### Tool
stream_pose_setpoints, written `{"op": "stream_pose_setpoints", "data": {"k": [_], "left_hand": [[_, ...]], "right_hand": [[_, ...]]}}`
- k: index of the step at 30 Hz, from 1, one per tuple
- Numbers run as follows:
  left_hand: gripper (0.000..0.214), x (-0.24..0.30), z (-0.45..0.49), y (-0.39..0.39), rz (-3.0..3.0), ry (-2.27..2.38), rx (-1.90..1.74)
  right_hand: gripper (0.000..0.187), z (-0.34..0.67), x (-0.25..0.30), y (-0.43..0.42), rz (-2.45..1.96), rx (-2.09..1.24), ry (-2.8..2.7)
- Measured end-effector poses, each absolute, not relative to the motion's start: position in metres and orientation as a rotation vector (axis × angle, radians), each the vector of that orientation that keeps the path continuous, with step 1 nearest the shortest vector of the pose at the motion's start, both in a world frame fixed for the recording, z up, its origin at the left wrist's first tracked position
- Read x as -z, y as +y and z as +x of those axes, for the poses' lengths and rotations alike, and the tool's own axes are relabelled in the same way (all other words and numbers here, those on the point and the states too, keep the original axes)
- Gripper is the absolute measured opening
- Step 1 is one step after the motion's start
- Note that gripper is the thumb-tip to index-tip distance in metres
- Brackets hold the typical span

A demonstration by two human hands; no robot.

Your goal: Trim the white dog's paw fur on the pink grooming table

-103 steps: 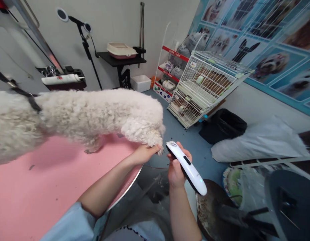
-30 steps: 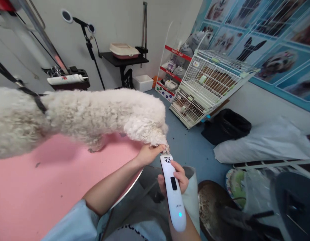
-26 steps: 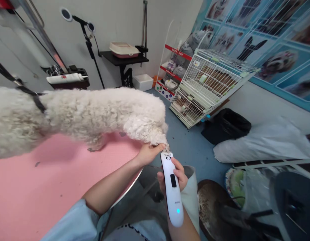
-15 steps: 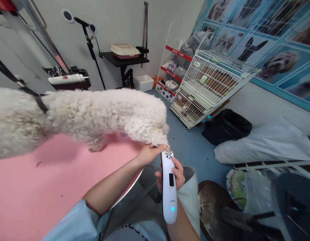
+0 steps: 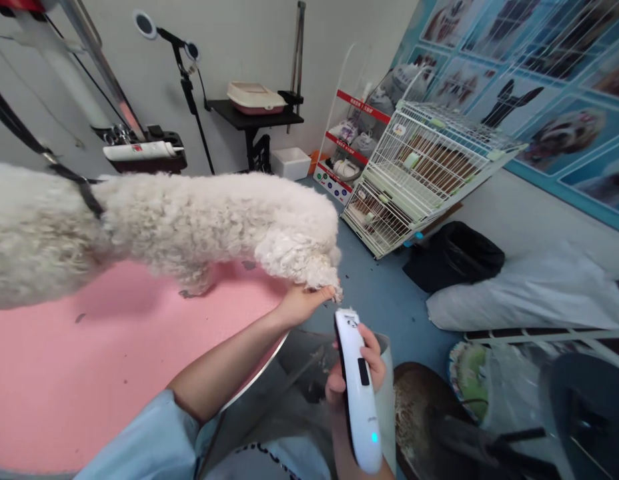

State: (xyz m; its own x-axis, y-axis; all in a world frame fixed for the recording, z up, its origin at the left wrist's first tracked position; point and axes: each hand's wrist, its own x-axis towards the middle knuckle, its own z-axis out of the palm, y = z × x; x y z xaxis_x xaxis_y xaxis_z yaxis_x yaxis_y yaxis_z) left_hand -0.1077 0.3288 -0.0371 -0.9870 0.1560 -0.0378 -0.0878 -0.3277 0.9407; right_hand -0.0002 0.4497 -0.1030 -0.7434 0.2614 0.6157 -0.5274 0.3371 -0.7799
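A white curly-haired dog stands on a round pink table, with a dark strap round its body. My left hand is closed under the dog's hind paw and holds it out past the table's edge. My right hand grips a white electric clipper with a small blue light on. The clipper's head points up at the paw and stands a little below it, not touching.
White wire cages lean against the right wall. A black bag and a white sack lie on the blue floor. A red rack, a black side table with a tray and a light stand stand behind.
The clipper's head was against the paw half a second ago; it has now dropped a little below and to the right. My left hand keeps the same hold on the paw.
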Motion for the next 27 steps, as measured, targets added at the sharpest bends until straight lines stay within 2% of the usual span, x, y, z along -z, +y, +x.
{"op": "stream_pose_setpoints", "data": {"k": [3, 9, 14, 17, 25, 27], "left_hand": [[0.042, 0.037, -0.107, 0.330, 0.060, 1.733, -2.459], [0.032, 0.034, -0.103, 0.333, 0.039, 1.745, -2.485], [0.031, 0.031, -0.101, 0.335, -0.010, 1.750, -2.504], [0.030, 0.029, -0.099, 0.336, -0.030, 1.762, -2.481], [0.030, 0.032, -0.104, 0.331, 0.035, 1.818, -2.450], [0.029, 0.033, -0.107, 0.331, 0.059, 1.823, -2.463]], "right_hand": [[0.053, 0.002, 0.094, 0.449, 0.234, -1.454, -1.882], [0.053, -0.003, 0.088, 0.436, 0.223, -1.473, -1.855], [0.052, -0.010, 0.098, 0.438, 0.239, -1.302, -1.794], [0.052, -0.014, 0.100, 0.433, 0.267, -1.317, -1.779], [0.071, -0.016, 0.091, 0.420, 0.188, -1.641, -1.634], [0.076, -0.013, 0.087, 0.434, 0.242, -1.598, -1.686]]}}
